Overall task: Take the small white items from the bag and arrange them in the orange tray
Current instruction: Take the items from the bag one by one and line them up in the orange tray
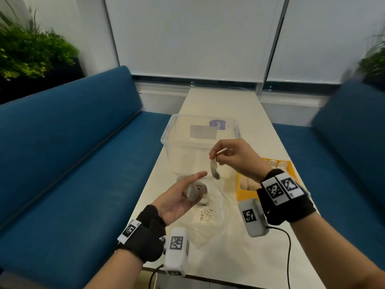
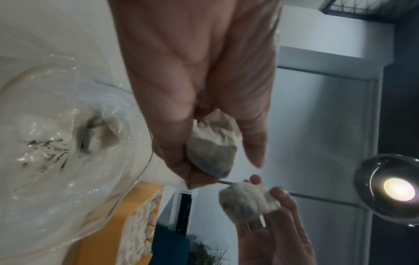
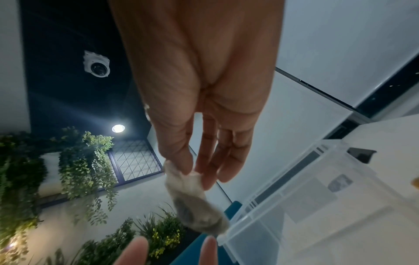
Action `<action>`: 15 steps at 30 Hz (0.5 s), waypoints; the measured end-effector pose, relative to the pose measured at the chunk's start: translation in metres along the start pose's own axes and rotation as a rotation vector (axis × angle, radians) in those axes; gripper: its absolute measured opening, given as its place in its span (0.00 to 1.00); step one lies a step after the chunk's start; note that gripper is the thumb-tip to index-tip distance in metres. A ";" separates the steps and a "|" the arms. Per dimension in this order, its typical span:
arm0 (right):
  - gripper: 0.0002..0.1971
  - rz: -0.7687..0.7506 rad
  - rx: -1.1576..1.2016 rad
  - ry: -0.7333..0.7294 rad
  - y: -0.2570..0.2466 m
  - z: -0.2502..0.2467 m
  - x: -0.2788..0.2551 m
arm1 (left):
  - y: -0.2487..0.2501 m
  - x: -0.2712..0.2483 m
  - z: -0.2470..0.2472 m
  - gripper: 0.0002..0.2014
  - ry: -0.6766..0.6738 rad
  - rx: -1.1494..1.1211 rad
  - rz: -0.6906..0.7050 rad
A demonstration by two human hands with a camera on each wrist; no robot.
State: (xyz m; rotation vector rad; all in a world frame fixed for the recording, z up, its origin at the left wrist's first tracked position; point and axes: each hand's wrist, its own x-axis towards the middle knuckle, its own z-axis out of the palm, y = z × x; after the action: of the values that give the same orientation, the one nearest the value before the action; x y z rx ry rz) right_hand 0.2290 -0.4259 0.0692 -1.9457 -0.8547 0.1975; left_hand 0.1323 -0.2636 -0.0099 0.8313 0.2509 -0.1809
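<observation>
My left hand (image 1: pixel 188 187) is raised palm-up over the clear plastic bag (image 1: pixel 210 217) and grips a small white-grey dumpling (image 1: pixel 192 194) between thumb and fingers; the left wrist view shows this dumpling (image 2: pixel 212 152) close up. My right hand (image 1: pixel 216 156) hovers higher, just right of the left, and pinches a second dumpling (image 1: pixel 214 170) that hangs from its fingertips (image 3: pixel 188 166). Another dumpling (image 2: pixel 99 136) lies inside the bag (image 2: pixel 45 170). To the right on the table, the orange tray (image 1: pixel 241 193) holds several white dumplings.
A clear plastic container (image 1: pixel 173 130) with a purple label stands on the white table (image 1: pixel 225 101) just beyond the hands. Blue benches (image 1: pixel 73 142) flank the table. A black cable (image 1: pixel 288 243) trails from my right wrist across the near table edge.
</observation>
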 end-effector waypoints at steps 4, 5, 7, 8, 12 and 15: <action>0.08 0.009 0.056 -0.122 -0.011 -0.014 0.005 | 0.005 0.008 0.008 0.28 -0.041 0.062 0.002; 0.07 0.012 0.067 -0.147 -0.012 -0.017 0.005 | 0.005 0.009 0.010 0.28 -0.047 0.085 0.008; 0.06 0.010 0.096 -0.173 -0.013 -0.022 0.006 | 0.005 0.012 0.014 0.23 -0.055 0.152 0.033; 0.06 0.006 0.106 -0.175 -0.012 -0.024 0.005 | 0.005 0.012 0.016 0.19 -0.064 0.186 0.047; 0.08 -0.003 0.113 -0.148 -0.009 -0.031 0.001 | 0.006 0.014 0.023 0.08 -0.092 0.298 0.091; 0.08 0.033 0.135 -0.095 -0.003 -0.039 -0.001 | 0.006 0.014 0.030 0.08 -0.039 0.413 0.162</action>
State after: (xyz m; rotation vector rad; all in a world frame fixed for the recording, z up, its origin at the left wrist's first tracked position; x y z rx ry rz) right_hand 0.2449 -0.4537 0.0917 -1.8364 -0.8496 0.3613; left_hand 0.1521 -0.2833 0.0097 1.2521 0.1080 -0.0975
